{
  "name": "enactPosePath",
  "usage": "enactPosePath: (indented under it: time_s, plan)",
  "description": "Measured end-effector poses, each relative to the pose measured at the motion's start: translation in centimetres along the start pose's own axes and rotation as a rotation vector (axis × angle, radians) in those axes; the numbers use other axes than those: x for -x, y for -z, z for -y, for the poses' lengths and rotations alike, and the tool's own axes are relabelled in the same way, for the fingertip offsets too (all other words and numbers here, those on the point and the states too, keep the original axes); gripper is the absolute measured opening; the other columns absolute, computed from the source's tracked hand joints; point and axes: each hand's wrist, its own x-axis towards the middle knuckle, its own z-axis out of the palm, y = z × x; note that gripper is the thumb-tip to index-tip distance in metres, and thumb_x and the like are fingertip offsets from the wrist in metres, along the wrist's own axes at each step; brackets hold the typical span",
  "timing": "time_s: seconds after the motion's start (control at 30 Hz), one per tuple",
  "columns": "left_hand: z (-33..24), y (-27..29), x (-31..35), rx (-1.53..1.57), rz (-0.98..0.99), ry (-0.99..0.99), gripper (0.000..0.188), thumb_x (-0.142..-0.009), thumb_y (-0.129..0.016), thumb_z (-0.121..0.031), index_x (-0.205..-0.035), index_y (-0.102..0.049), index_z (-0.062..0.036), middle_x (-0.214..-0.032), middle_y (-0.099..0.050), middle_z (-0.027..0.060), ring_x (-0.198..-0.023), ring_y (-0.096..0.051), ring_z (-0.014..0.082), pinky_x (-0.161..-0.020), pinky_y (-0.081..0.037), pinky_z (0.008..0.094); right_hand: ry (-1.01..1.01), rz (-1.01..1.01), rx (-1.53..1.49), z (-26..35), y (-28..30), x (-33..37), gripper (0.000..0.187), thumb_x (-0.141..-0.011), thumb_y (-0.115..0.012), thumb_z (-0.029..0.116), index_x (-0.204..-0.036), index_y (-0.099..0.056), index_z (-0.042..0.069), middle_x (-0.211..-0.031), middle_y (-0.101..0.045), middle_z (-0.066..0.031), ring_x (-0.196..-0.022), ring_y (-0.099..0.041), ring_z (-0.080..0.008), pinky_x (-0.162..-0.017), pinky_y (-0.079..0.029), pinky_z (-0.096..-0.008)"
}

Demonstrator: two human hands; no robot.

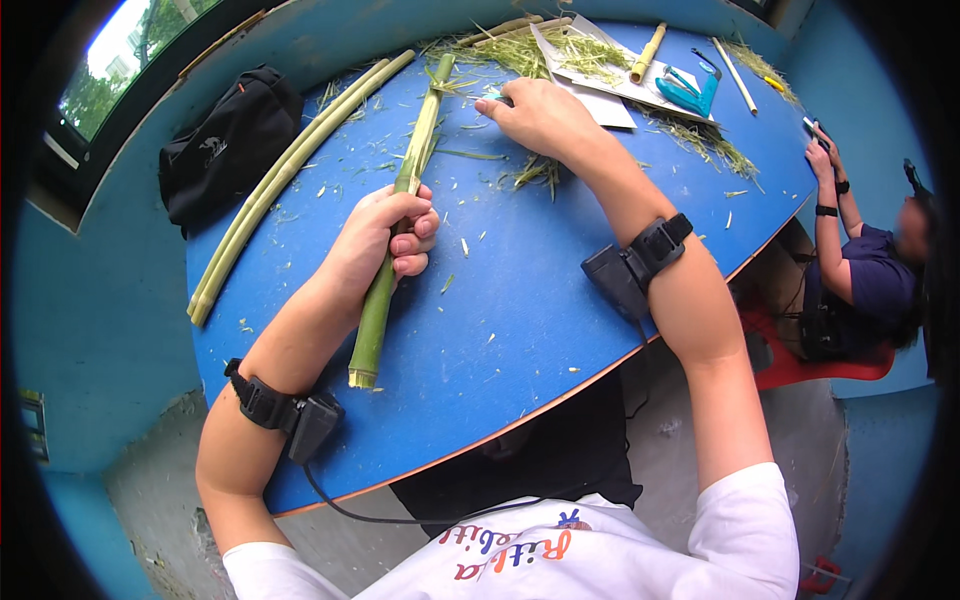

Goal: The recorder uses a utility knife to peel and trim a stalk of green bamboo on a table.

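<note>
We've L hand fisted round green bamboo stalk mid-length, over blue table, prob. to steady it, shaved end pointing away. R hand nr that end, fingers curled; can't tell grip, mostly hidden.

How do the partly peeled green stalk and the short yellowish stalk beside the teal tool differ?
The green stalk looks longer than the yellowish stalk. The left hand grips the green one; the yellowish one lies unheld. Green skin covers the former's lower part; the latter looks yellowish throughout. Both are slender.
</note>
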Motion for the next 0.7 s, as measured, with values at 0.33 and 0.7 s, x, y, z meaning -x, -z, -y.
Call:
enactPosePath:
  time_s: [0.33,0.7]
  plan:
    - [0.0,-0.1,0.0,-0.050,0.018,-0.023,0.012,-0.084,-0.048,-0.008,-0.094,-0.041,-0.0061,-0.065,-0.043,0.0008,-0.044,-0.033,0.0017,-0.035,-0.030,0.0165,-0.027,-0.151,-0.218,0.2,0.5,-0.1,0.054,-0.079,-0.056,0.053,-0.086,-0.063,0.001,-0.075,-0.062,-0.0160,-0.078,-0.060,-0.0276,-0.071,-0.045,-0.0390]
    - [0.2,-0.3,0.1,-0.131,0.028,-0.019,0.011,-0.083,-0.049,-0.007,-0.093,-0.042,-0.0069,-0.064,-0.042,0.0001,-0.043,-0.032,0.0013,-0.034,-0.029,0.0162,0.155,-0.279,-0.398,0.8,0.3,0.2,0.035,-0.074,-0.068,0.036,-0.088,-0.062,0.004,-0.076,-0.062,-0.0132,-0.074,-0.060,-0.0272,-0.067,-0.045,-0.0369]
